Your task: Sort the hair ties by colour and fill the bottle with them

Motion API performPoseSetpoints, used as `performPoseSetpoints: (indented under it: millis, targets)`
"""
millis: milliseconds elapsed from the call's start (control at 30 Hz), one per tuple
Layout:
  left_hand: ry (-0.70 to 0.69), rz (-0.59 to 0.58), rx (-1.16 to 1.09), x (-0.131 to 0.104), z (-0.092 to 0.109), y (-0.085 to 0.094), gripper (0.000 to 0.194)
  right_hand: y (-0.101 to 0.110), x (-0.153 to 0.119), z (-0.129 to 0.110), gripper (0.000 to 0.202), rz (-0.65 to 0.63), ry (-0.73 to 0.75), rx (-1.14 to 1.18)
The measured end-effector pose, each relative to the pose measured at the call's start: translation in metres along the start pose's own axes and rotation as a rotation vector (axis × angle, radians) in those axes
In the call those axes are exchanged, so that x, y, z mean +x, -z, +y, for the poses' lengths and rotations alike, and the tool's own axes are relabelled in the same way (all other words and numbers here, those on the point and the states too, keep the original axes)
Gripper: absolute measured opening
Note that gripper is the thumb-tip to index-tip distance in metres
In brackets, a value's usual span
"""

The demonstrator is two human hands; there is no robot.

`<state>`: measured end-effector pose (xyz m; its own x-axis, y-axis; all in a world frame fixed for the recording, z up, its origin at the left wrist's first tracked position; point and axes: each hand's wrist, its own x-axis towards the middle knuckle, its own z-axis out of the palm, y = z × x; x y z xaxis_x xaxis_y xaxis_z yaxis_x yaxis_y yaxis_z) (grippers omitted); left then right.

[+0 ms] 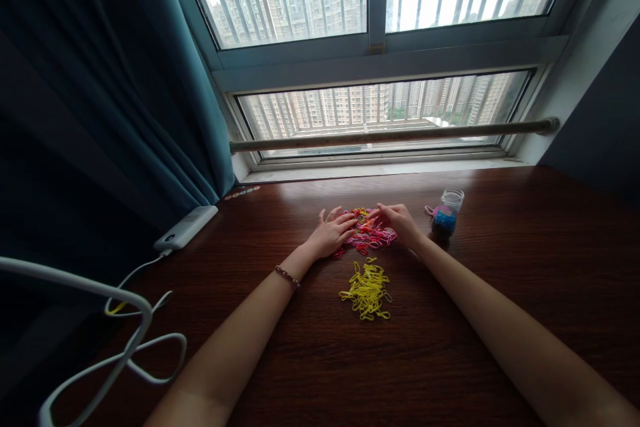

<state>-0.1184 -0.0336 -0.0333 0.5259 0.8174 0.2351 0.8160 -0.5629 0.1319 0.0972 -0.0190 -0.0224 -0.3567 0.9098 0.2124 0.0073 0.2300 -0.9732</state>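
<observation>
A heap of small red and pink rubber bands (373, 237), with a few yellow ones among them, lies on the dark wooden table. My left hand (330, 235) rests at the heap's left side, fingers spread and reaching over it. From the right, my right hand (399, 221) bends over the heap with fingertips drawn together; whatever is between them is too small to make out. Closer to me is a separate pile of yellow rubber bands (369, 290), touched by neither hand.
Right of the heap stands a clear jar (445, 217) with blue contents and a pink loop beside it. A white device (186, 228) with a white cable (145, 320) lies at the left by the blue curtain (165, 100). A barred window is behind the table.
</observation>
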Motion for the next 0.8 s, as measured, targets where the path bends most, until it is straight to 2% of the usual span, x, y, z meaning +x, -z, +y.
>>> performPoseSetpoints:
  millis: [67,133,233,300,600,700,800]
  targets:
    - [0.0,-0.001,0.003,0.0,0.0,-0.001,0.039,0.003,0.006,0.009,0.046,0.153,0.115,-0.18]
    - [-0.001,0.003,0.008,0.0,0.0,-0.001,0.04,0.005,0.011,0.017,0.04,0.19,0.236,-0.398]
    - [-0.018,0.011,0.017,0.0,0.001,-0.002,0.042,0.005,0.016,0.026,0.037,0.101,0.382,-0.614]
    - [-0.03,0.021,0.026,0.0,0.001,-0.002,0.042,0.003,0.019,0.03,0.038,0.017,0.426,-0.7]
    - [-0.077,0.077,0.072,-0.001,0.004,0.0,0.043,-0.007,0.013,0.03,0.035,-0.061,0.247,-1.069]
    - [-0.082,0.132,0.068,-0.001,0.003,0.0,0.044,-0.006,0.014,0.029,0.038,-0.068,0.227,-1.074]
    - [-0.074,0.219,0.033,-0.002,0.002,0.002,0.043,-0.003,0.018,0.032,0.039,-0.048,0.272,-0.983]
